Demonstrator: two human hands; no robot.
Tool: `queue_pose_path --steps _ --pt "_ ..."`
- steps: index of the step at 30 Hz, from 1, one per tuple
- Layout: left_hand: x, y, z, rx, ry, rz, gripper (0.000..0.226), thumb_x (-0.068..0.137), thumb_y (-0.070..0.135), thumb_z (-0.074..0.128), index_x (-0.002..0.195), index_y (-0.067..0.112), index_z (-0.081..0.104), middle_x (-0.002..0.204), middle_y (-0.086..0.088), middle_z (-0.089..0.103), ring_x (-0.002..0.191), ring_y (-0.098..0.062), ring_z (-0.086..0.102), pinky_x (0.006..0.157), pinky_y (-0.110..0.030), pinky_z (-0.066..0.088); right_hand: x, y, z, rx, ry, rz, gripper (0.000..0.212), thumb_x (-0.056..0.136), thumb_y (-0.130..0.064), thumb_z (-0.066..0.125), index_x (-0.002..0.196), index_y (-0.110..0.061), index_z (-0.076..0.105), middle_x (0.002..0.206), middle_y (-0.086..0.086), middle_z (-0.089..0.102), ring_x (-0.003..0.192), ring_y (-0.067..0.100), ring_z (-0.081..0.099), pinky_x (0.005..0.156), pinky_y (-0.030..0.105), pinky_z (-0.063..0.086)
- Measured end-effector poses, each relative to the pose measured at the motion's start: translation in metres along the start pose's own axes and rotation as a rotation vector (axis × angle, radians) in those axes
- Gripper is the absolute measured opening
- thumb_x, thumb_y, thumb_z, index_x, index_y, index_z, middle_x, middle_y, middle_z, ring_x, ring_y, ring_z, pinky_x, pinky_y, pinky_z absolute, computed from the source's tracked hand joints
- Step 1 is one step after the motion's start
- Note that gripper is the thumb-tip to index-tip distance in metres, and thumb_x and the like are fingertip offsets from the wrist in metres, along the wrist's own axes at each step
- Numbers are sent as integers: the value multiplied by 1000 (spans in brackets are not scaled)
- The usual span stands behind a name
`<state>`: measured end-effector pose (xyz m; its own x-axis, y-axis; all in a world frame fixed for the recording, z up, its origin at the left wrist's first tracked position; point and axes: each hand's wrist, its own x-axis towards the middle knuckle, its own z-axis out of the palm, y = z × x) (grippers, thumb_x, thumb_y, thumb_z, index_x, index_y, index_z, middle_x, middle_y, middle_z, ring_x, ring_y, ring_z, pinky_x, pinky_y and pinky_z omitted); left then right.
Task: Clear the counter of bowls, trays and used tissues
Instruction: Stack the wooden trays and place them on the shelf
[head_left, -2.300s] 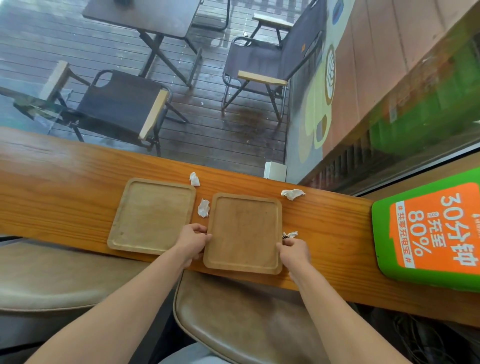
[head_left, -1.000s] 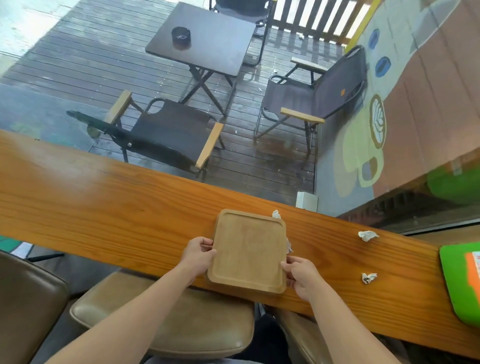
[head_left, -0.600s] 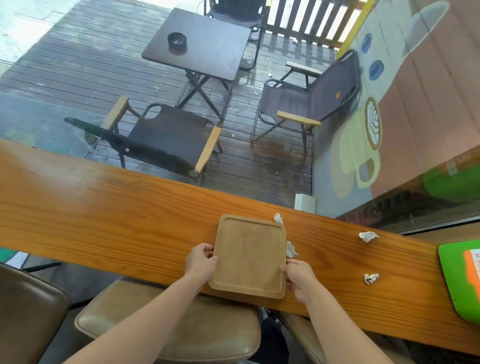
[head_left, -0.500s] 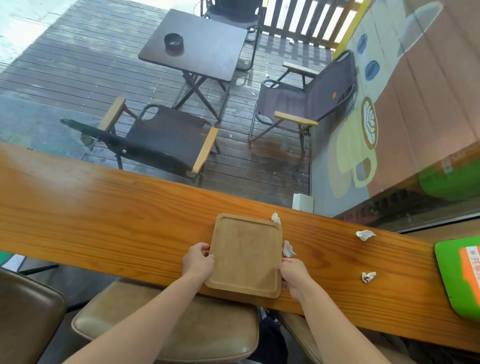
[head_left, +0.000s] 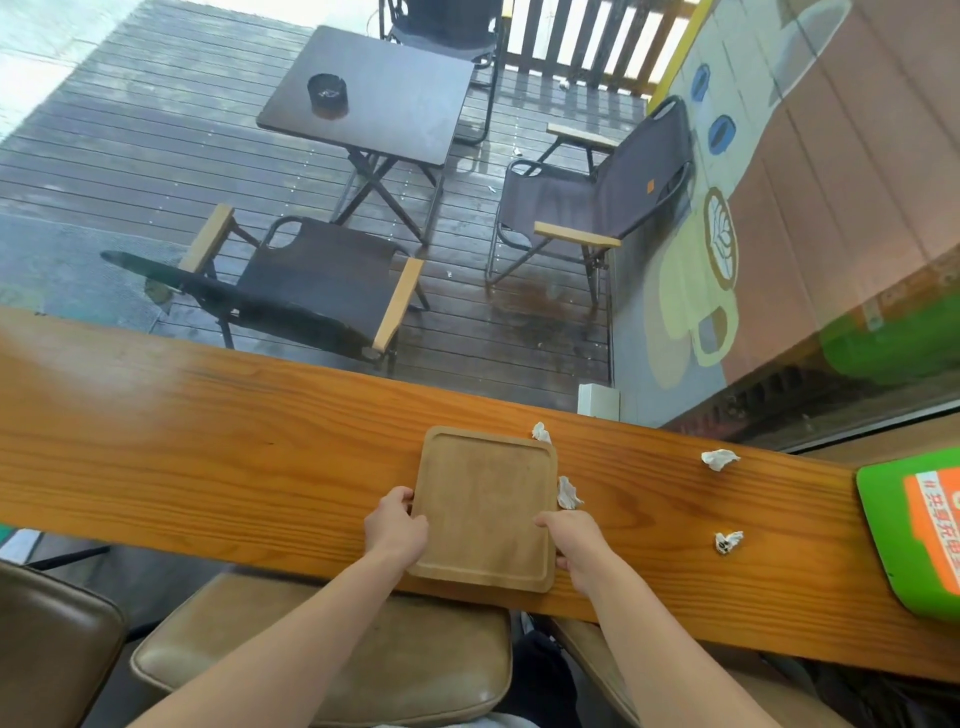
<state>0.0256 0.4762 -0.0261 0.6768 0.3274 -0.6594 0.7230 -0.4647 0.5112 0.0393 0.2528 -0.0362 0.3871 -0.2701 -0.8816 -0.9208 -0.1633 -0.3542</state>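
A square wooden tray (head_left: 483, 499) lies on the long wooden counter (head_left: 208, 441), its near edge at the counter's front edge. My left hand (head_left: 397, 530) grips the tray's left side and my right hand (head_left: 574, 540) grips its right side near the front corner. Whether a second tray lies under it I cannot tell. Several crumpled white tissues lie on the counter: one (head_left: 541, 432) at the tray's far right corner, one (head_left: 569, 493) touching its right edge, one (head_left: 719, 459) further right, and one (head_left: 728, 541) right of my right hand.
A green and orange sign (head_left: 914, 530) lies at the counter's right end. Brown padded stools (head_left: 322, 654) stand below the front edge. A small white box (head_left: 598, 399) sits behind the counter. Beyond the glass are a deck, a dark table and folding chairs.
Two trays lay side by side at first; now only one shows, where the left one was. Both hands stayed on the tray's sides and slid it slightly toward the front edge.
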Motion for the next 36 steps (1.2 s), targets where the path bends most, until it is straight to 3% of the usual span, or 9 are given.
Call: queue_pose_path --steps 7,12,14,16,22,26,29,32,36 --pt "0 -2 -2 22 -62 19 47 95 14 61 141 16 49 138 -7 58 123 -25 56 93 -35 51 2 1 -3 -19 13 -16 47 90 -22 66 132 -9 50 127 8 57 105 26 54 93 43 50" --pt "2 -4 -4 31 -99 10 42 94 14 62 134 18 53 132 -5 60 97 -13 53 59 -17 44 1 2 0 -9 13 -10 54 92 -22 64 140 -8 46 137 11 54 123 31 52 100 44 46" --pt "4 -3 -4 24 -115 1 42 94 14 62 134 18 52 130 -5 61 95 -13 51 55 -16 41 1 4 0 -16 8 -15 57 92 -22 63 144 -9 43 142 11 52 128 32 49 99 43 43" --pt "5 -2 -4 6 -117 -22 40 94 15 63 132 18 53 128 -6 61 95 -15 53 58 -19 44 2 6 0 -28 7 -23 55 93 -22 62 144 -10 45 141 10 53 126 31 50 94 41 45" --pt "15 12 -4 -134 -180 -132 50 97 31 57 141 8 49 131 -11 61 116 -28 58 96 -40 51 1 4 -3 31 0 -14 35 94 -21 61 128 -10 58 125 5 61 101 22 52 82 36 42" --pt "23 18 7 -246 -168 -238 44 96 34 59 124 1 61 116 -14 66 105 -31 63 93 -47 54 2 6 4 151 -17 8 38 93 -22 62 129 -11 56 98 -3 55 91 16 52 82 35 41" --pt "27 19 8 -367 -188 -322 50 94 36 62 129 1 57 118 -16 66 107 -34 64 94 -49 54 4 7 8 234 -8 17 33 92 -24 64 122 -12 60 92 -2 61 84 16 57 77 36 46" --pt "30 18 6 -513 -202 -409 58 91 34 68 138 4 50 123 -17 64 110 -36 63 94 -53 53 10 12 9 204 -8 -16 37 91 -28 68 124 -13 59 96 -1 65 87 18 61 68 34 50" --pt "30 11 3 -518 -231 -426 45 90 27 71 125 2 58 106 -15 68 93 -31 66 75 -46 58 17 22 7 154 -17 8 56 85 -29 76 130 -14 47 119 8 62 106 28 61 88 47 55"
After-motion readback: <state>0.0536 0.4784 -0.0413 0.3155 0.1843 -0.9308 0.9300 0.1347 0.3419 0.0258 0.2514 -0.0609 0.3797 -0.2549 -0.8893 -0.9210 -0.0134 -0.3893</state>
